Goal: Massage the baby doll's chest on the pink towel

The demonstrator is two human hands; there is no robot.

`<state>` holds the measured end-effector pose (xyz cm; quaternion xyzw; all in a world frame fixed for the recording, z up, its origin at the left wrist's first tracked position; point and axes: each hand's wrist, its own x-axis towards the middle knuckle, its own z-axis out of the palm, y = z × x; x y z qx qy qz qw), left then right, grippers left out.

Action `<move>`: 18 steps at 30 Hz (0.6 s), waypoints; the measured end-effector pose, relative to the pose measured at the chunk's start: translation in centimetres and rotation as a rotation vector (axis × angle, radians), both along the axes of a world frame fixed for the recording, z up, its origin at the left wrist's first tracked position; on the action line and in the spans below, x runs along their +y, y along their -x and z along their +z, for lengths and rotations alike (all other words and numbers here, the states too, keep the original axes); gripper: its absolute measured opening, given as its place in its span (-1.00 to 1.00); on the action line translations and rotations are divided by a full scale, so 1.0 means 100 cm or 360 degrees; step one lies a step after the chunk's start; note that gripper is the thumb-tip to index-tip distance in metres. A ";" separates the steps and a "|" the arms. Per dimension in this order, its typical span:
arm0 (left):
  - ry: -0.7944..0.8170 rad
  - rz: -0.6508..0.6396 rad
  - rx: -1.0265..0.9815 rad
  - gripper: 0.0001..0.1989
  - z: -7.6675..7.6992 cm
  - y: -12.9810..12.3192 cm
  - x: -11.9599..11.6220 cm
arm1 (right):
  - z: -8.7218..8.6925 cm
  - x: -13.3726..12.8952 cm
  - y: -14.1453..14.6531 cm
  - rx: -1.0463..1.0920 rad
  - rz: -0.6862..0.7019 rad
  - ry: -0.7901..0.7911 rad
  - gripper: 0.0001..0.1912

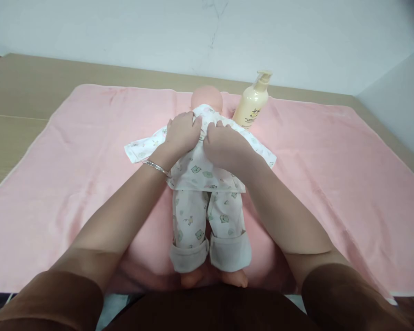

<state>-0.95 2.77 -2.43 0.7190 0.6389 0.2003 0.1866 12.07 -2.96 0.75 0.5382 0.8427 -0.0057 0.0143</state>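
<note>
A baby doll (207, 95) lies on its back, its head at the far end and its bare feet close to me. It wears a white printed shirt (207, 177) and matching trousers (189, 220) with the cuffs rolled up. On the doll's chest, my left hand (183, 131) has its fingers closed on the shirt's front. Just beside it my right hand (226, 145) pinches the shirt's front from the other side. Both sleeves spread outward. The fingertips partly cover the spot where the cloth is gripped.
A pink blanket (100, 184) lies under the doll on a wooden table (31, 87). To the right of the doll's head, a cream pump bottle (251, 103) stands tilted in view. A white wall (124, 37) rises behind the table.
</note>
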 end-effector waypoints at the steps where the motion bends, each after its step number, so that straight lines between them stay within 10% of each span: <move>1: 0.0044 -0.0020 0.0068 -0.50 0.005 0.000 -0.003 | -0.001 0.005 0.000 0.0004 -0.0057 0.0028 -0.35; 7: 0.0308 -0.0321 0.0493 -0.47 0.042 0.010 -0.029 | -0.028 0.036 -0.002 0.0510 -0.0669 0.0031 -0.30; 18: 0.0347 -0.0402 0.0436 -0.55 0.079 0.045 -0.035 | -0.002 0.017 0.002 0.0596 -0.0400 -0.0264 -0.48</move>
